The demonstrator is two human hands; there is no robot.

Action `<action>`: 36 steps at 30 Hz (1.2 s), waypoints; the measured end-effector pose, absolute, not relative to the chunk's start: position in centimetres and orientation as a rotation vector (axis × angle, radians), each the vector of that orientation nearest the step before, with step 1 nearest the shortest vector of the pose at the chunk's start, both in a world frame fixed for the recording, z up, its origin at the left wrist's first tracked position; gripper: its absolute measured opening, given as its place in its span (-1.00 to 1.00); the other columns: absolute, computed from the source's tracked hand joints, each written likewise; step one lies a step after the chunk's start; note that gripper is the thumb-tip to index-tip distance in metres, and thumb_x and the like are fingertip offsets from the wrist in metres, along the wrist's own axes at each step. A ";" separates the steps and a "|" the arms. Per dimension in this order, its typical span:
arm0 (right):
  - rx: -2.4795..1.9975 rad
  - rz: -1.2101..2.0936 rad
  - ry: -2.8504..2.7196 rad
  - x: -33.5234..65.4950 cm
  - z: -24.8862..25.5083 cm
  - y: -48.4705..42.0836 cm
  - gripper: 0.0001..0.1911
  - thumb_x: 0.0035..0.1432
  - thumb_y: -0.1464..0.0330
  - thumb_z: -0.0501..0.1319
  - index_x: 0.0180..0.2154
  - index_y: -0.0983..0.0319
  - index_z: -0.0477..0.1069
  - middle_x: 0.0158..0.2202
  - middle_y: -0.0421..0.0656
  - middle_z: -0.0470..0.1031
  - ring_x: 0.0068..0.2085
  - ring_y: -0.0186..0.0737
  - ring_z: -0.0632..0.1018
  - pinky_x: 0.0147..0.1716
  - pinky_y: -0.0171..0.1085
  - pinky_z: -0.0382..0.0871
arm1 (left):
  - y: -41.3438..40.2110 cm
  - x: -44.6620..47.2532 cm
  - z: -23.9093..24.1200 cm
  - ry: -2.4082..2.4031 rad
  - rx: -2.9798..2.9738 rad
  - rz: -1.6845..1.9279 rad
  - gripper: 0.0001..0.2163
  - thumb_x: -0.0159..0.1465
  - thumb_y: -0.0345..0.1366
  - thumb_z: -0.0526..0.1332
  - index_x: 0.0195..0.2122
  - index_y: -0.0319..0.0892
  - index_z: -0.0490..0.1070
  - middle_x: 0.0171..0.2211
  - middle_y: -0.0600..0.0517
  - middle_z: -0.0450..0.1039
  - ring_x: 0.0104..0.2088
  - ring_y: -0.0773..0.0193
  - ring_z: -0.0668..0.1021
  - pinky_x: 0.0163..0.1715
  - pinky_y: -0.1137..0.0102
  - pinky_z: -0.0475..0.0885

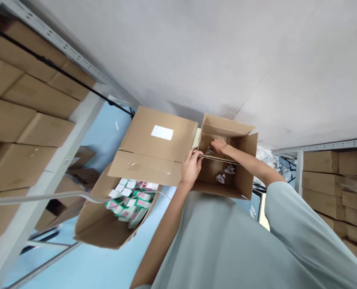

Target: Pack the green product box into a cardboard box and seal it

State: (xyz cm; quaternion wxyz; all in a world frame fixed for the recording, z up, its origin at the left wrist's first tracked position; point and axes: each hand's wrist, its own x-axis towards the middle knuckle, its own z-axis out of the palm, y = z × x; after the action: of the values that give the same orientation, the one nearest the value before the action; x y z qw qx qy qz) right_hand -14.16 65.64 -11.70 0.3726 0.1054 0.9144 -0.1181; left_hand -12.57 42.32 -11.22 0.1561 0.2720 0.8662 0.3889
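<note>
An open cardboard box (pixel 241 182) stands in front of my body, with a cardboard edge running across its middle. My left hand (pixel 192 166) is closed round that edge at its left end, thumb and fingers pinching the cardboard. Deep in the far part of the box is my right hand (pixel 220 145), its fingers curled down. Beside those fingers lies a small greenish item (pixel 209 151), too small to name; whether they grip it is hard to see. In the near part lie two crumpled whitish-pink pieces (pixel 220 178).
Left of the box is a closed-looking carton (pixel 157 144) with a white label. Below it, an open carton (pixel 98 224) holds many small white, green and pink boxes (pixel 130 200). A grey cable (pixel 61 196) crosses the left side. Shelves with stacked cartons (pixel 321 188) flank both sides.
</note>
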 end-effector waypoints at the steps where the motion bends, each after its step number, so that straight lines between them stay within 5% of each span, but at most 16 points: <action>1: 0.298 -0.299 2.383 -13.9 -10.4 66.0 -0.79 0.44 0.50 0.32 0.03 0.30 0.70 0.14 0.19 0.70 0.16 0.12 0.70 0.18 -0.07 0.55 | 42.3 -12.6 -11.2 2.480 0.788 1.108 -0.85 0.50 -0.42 0.25 -0.02 -0.06 0.57 0.28 -0.17 0.55 0.28 -0.01 0.65 0.27 0.19 0.55; 4: 0.416 -0.339 2.602 -11.4 -5.5 67.2 -0.69 0.54 0.40 0.20 0.16 0.25 0.63 0.22 0.18 0.65 0.15 0.13 0.70 0.11 -0.05 0.55 | 42.3 -12.7 -11.2 2.479 0.795 1.103 -0.83 0.48 -0.43 0.25 0.00 -0.06 0.57 0.27 -0.16 0.55 0.29 -0.03 0.64 0.30 0.16 0.54; 10: 0.585 -1.058 3.033 -0.2 1.7 63.1 -0.80 0.51 0.34 0.20 -0.07 0.14 0.62 -0.13 -0.15 0.69 -0.21 -0.22 0.68 -0.15 -0.32 0.50 | 42.2 -12.7 -11.3 2.466 0.777 1.114 -0.80 0.47 -0.41 0.24 0.04 -0.06 0.59 0.29 -0.17 0.54 0.31 -0.04 0.62 0.36 0.14 0.49; 17: 0.896 -0.728 2.648 4.0 -2.3 54.4 -0.81 0.50 0.29 0.27 0.02 0.12 0.64 -0.05 -0.10 0.72 -0.20 -0.11 0.72 -0.26 -0.28 0.48 | 42.0 -13.3 -11.5 2.458 0.801 1.099 -0.79 0.48 -0.32 0.24 0.07 -0.08 0.59 0.28 -0.18 0.54 0.35 -0.04 0.59 0.39 0.13 0.47; 23: 1.635 -0.402 2.821 4.9 -1.6 63.5 -0.56 0.57 0.10 0.23 0.23 0.25 0.56 0.13 0.14 0.64 0.20 0.14 0.61 0.15 -0.06 0.50 | 42.0 -13.4 -11.2 2.497 0.835 0.987 -0.67 0.47 -0.27 0.21 0.21 -0.12 0.58 0.37 -0.25 0.47 0.42 -0.12 0.52 0.46 0.03 0.41; 28: 1.674 -0.498 2.437 5.7 -3.3 69.7 -0.77 0.55 0.26 0.24 -0.02 0.22 0.64 -0.02 0.07 0.71 0.02 0.07 0.69 0.01 -0.17 0.47 | 42.0 -14.0 -10.4 2.611 0.916 0.849 -0.47 0.30 -0.30 0.30 0.31 -0.21 0.55 0.37 -0.33 0.48 0.42 -0.30 0.49 0.50 -0.16 0.35; 36: 1.997 -0.722 2.612 13.3 -4.0 70.3 -0.62 0.61 0.23 0.05 -0.03 0.24 0.61 -0.06 0.02 0.70 -0.14 -0.07 0.66 -0.02 -0.22 0.46 | 48.6 -14.3 -5.8 2.544 1.279 0.898 -0.42 0.32 -0.27 0.26 0.37 -0.25 0.53 0.35 -0.35 0.50 0.37 -0.39 0.48 0.48 -0.35 0.27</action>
State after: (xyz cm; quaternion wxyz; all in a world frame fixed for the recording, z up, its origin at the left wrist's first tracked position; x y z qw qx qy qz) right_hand 13.29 70.29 -4.01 -0.1123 0.5895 0.7710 -0.2131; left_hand -14.29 48.58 -5.78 0.0779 0.4271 0.8495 0.2999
